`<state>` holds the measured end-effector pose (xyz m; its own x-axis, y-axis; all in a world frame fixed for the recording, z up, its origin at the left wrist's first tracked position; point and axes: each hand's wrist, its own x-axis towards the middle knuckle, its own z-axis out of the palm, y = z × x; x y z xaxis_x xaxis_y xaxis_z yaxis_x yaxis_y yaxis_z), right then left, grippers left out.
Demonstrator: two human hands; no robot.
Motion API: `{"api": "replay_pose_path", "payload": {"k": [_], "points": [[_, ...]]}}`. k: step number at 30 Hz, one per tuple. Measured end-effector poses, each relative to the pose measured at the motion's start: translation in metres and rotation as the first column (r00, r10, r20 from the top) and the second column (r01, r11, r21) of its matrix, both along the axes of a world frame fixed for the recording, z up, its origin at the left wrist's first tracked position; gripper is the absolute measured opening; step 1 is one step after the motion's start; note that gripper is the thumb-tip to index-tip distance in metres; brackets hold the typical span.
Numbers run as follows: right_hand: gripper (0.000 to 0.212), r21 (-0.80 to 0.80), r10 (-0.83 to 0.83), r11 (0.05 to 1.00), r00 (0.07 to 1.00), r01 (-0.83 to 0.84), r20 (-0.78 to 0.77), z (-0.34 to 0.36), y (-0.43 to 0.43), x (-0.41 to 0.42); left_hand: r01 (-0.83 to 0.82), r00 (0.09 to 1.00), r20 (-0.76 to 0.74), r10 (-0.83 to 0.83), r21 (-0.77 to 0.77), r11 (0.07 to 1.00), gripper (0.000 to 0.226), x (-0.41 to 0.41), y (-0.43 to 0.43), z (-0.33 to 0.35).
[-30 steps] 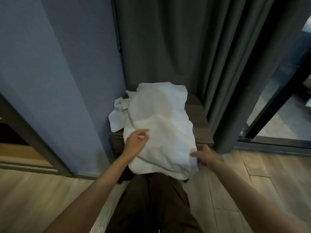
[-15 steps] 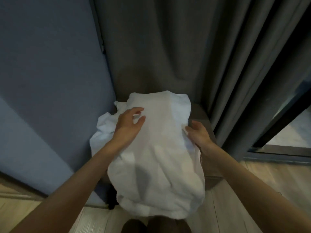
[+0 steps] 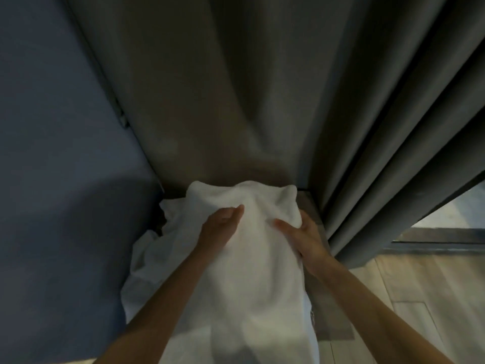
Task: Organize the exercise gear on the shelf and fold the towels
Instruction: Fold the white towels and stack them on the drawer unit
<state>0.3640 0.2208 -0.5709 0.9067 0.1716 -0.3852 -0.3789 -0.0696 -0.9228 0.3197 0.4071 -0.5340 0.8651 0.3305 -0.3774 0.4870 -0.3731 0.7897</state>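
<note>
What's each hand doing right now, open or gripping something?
Left hand: fingers curled, grip on the white towel.
Right hand: thumb on top, pinching the towel's right edge.

The blue wall crowds the towel on its left, and the grey curtain closes off the far side and the right. I see open room near right, over the bare surface strip and the wooden floor.
</note>
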Motion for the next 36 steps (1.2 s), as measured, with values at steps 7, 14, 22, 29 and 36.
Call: {"api": "replay_pose_path", "payload": {"k": [7,14,22,29,36], "points": [[0.063,-0.222,0.537,0.838,0.827,-0.499,0.168,0.076,0.033,-0.044,-0.034,0.993,-0.117,-0.028,-0.499,0.866,0.059,0.001,0.003,0.091],[0.046,-0.249,0.758,0.65,0.636,-0.718,0.142,0.085,0.027,-0.054,-0.235,0.972,-0.037,0.232,-0.158,0.959,0.059,-0.038,0.038,0.084],[0.062,-0.434,0.571,0.806,0.722,-0.403,0.39,0.137,0.046,-0.004,-0.411,0.854,-0.003,0.521,-0.617,0.671,0.013,-0.09,0.033,0.144],[0.084,-0.731,0.912,0.408,0.277,-0.547,0.302,0.214,0.064,0.023,-0.515,0.744,0.045,0.666,-0.596,0.616,0.041,-0.13,0.006,0.225],[0.037,-0.736,0.891,0.434,0.365,-0.52,0.268,0.214,0.053,0.005,-0.478,0.648,0.223,0.729,-0.626,0.616,0.057,-0.18,-0.013,0.301]]}}
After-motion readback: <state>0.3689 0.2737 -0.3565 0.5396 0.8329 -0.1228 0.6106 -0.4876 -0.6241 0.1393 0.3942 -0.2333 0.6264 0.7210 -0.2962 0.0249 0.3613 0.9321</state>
